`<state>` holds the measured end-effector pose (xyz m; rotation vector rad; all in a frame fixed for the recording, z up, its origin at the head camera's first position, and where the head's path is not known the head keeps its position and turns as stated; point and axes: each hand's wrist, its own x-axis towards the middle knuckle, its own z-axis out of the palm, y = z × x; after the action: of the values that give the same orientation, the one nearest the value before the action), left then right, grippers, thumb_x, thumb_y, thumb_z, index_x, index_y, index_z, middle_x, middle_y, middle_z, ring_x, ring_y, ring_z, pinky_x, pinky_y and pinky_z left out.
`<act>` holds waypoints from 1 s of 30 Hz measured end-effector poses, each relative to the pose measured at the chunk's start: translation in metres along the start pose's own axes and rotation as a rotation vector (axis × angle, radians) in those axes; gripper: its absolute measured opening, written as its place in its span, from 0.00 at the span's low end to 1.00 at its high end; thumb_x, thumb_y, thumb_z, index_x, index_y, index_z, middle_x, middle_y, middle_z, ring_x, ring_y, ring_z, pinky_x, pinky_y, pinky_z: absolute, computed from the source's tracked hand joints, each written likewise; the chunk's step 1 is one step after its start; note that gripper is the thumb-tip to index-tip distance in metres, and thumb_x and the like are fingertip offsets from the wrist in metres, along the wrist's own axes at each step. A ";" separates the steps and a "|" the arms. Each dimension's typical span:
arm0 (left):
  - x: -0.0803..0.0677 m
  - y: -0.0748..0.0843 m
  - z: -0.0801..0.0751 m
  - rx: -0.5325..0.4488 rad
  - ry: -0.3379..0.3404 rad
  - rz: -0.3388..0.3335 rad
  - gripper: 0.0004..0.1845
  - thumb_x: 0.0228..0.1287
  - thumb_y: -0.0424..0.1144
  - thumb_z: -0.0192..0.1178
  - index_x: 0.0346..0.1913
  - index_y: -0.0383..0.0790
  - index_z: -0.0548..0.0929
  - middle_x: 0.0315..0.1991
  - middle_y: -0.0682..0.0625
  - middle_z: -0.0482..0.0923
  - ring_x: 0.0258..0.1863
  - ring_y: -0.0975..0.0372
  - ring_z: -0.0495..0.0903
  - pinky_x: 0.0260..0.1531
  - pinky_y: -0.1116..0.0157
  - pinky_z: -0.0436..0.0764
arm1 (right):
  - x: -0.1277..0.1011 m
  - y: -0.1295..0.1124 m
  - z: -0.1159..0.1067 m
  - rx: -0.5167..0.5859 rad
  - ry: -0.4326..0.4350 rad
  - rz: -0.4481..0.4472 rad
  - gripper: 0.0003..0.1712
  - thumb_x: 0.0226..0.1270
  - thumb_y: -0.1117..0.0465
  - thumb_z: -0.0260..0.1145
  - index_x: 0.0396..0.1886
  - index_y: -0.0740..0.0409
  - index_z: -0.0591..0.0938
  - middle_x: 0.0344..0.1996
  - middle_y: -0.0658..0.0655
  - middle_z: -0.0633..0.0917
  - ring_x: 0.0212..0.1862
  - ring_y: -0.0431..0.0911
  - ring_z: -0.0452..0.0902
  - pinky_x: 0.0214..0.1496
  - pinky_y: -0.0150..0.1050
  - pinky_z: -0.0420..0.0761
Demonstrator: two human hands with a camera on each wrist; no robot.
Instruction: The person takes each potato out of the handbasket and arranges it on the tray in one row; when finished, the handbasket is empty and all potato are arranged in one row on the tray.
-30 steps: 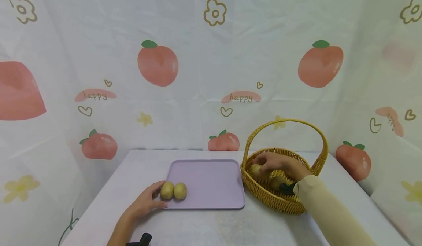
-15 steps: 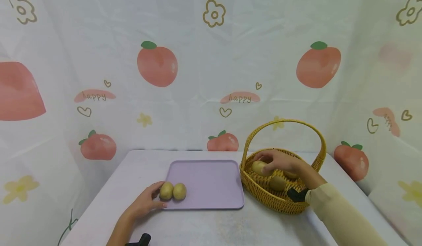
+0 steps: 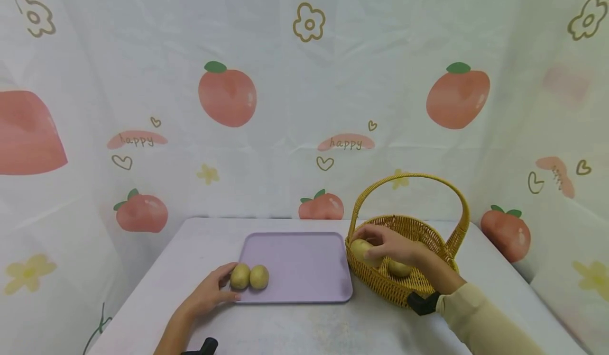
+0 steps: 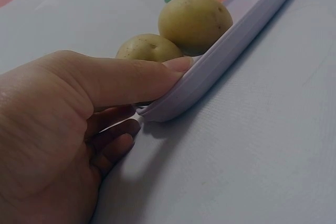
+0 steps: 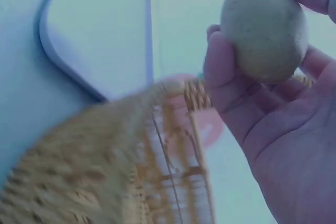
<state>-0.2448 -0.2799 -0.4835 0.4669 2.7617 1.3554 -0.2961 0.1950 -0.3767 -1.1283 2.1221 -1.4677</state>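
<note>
My right hand [image 3: 387,243] grips a yellowish potato [image 3: 360,250] [image 5: 264,29] over the left rim of the woven yellow basket [image 3: 430,234]. Another potato [image 3: 398,269] lies inside the basket. A lilac tray [image 3: 304,262] lies in the middle of the table with two potatoes [image 3: 249,276] [image 4: 195,22] at its front left corner. My left hand [image 3: 209,291] holds that corner of the tray, thumb [image 4: 131,80] on the rim, other fingers curled under it.
The basket's tall arched handle [image 3: 410,178] spans over it. A white table [image 3: 295,328] fills the foreground, closed in by a fruit-printed cloth backdrop [image 3: 228,96]. A small black object [image 3: 203,346] sits at the front edge by my left arm.
My right hand has taken a potato out of the basket's bottom and carried it left, up to the rim. The left hand and tray have stayed put.
</note>
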 end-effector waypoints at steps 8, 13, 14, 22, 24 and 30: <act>0.000 -0.001 0.000 0.007 0.009 0.007 0.46 0.49 0.41 0.74 0.68 0.23 0.63 0.65 0.28 0.65 0.62 0.36 0.67 0.62 0.41 0.67 | 0.015 0.003 0.034 0.068 0.035 -0.007 0.19 0.68 0.68 0.60 0.58 0.64 0.78 0.50 0.64 0.78 0.43 0.51 0.77 0.39 0.43 0.84; 0.000 -0.001 0.000 0.008 0.008 0.006 0.46 0.49 0.40 0.74 0.68 0.23 0.63 0.65 0.28 0.64 0.62 0.36 0.67 0.62 0.41 0.67 | 0.029 0.007 0.056 0.172 0.025 0.024 0.22 0.64 0.71 0.63 0.58 0.68 0.75 0.48 0.65 0.76 0.38 0.51 0.78 0.35 0.46 0.86; 0.000 -0.001 0.000 0.009 0.010 0.001 0.47 0.49 0.40 0.75 0.68 0.23 0.63 0.65 0.28 0.65 0.62 0.36 0.67 0.62 0.42 0.67 | 0.032 0.007 0.060 0.173 0.025 0.039 0.24 0.62 0.71 0.65 0.59 0.67 0.75 0.49 0.65 0.75 0.38 0.51 0.78 0.35 0.46 0.86; -0.001 0.000 0.001 -0.001 0.020 -0.021 0.46 0.48 0.40 0.75 0.68 0.25 0.64 0.65 0.29 0.65 0.62 0.37 0.67 0.63 0.42 0.66 | 0.055 0.017 0.090 0.081 0.017 0.099 0.36 0.53 0.72 0.70 0.64 0.62 0.71 0.62 0.65 0.70 0.54 0.52 0.76 0.43 0.37 0.82; -0.001 0.000 0.001 -0.001 0.015 -0.017 0.46 0.49 0.40 0.75 0.68 0.25 0.64 0.66 0.29 0.64 0.63 0.37 0.66 0.63 0.42 0.65 | 0.062 0.021 0.099 0.075 0.037 0.111 0.37 0.52 0.74 0.70 0.65 0.63 0.70 0.61 0.64 0.71 0.54 0.53 0.76 0.43 0.37 0.82; 0.000 0.000 0.000 -0.009 0.013 -0.008 0.46 0.49 0.40 0.75 0.68 0.25 0.64 0.66 0.29 0.64 0.63 0.37 0.66 0.63 0.42 0.65 | 0.085 0.032 0.129 -0.191 0.204 0.130 0.38 0.47 0.69 0.75 0.62 0.67 0.74 0.54 0.58 0.78 0.48 0.49 0.78 0.44 0.36 0.80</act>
<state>-0.2448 -0.2798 -0.4841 0.4483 2.7639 1.3731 -0.2803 0.0537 -0.4453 -0.9148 2.4688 -1.3974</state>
